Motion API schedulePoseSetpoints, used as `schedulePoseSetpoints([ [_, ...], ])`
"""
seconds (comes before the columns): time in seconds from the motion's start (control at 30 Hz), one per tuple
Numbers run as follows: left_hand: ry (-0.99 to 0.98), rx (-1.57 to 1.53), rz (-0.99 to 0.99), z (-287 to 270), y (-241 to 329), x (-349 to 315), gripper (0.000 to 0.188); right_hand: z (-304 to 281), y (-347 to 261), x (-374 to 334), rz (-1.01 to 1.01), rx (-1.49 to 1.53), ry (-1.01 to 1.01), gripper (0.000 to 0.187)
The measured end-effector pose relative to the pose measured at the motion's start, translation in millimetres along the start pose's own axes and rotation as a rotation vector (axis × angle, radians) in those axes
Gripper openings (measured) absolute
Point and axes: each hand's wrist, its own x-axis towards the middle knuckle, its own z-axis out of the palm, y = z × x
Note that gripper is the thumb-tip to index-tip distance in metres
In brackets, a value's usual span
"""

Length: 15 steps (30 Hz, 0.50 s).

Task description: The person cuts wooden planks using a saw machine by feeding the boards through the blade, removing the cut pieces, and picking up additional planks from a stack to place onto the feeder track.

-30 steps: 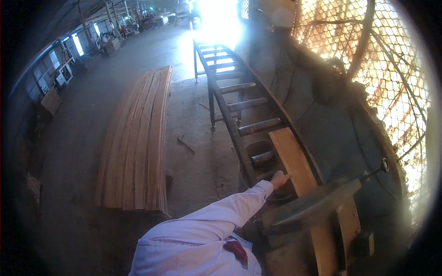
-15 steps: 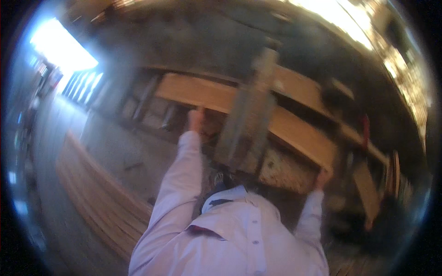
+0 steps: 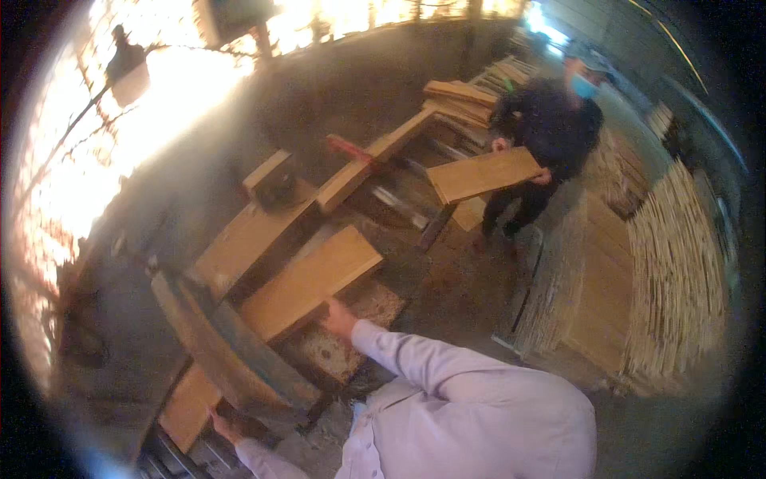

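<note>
A flat light-brown wooden board (image 3: 315, 279) lies across the machine bed, and a long grey-green metal housing (image 3: 227, 343) crosses over it. What lies under the housing is hidden. A board end (image 3: 190, 407) shows on the housing's left, in line with the rest. My right hand (image 3: 339, 319) grips the near edge of the board to the right of the housing, fingers partly hidden. On the other side, my left hand (image 3: 225, 425) holds the near edge of the board end with its fingertips.
A masked co-worker (image 3: 550, 120) at the far right holds another board (image 3: 487, 176). A long wooden rail (image 3: 375, 164) with a red piece (image 3: 349, 148) runs behind. Tall stacks of thin wood (image 3: 678, 271) stand at right; more boards (image 3: 459, 100) lie piled at the back.
The view has swung to the right, bringing the co-worker and wood stacks into sight. My right hand sits nearer the housing along the board. Both hands stay at the board's edge.
</note>
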Motion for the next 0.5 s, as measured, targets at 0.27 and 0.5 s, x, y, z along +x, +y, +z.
schedulePoseSetpoints([
  [0.27, 0.198, 0.238, -0.101, -13, 39, -11, 0.055, 13, -42, 10, 0.770, 1.187, 0.345, 0.046],
  [0.5, 0.092, -0.340, -0.179, 76, 62, -33, 0.038, -78, 40, -12, 0.396, 1.027, 0.520, 0.039],
])
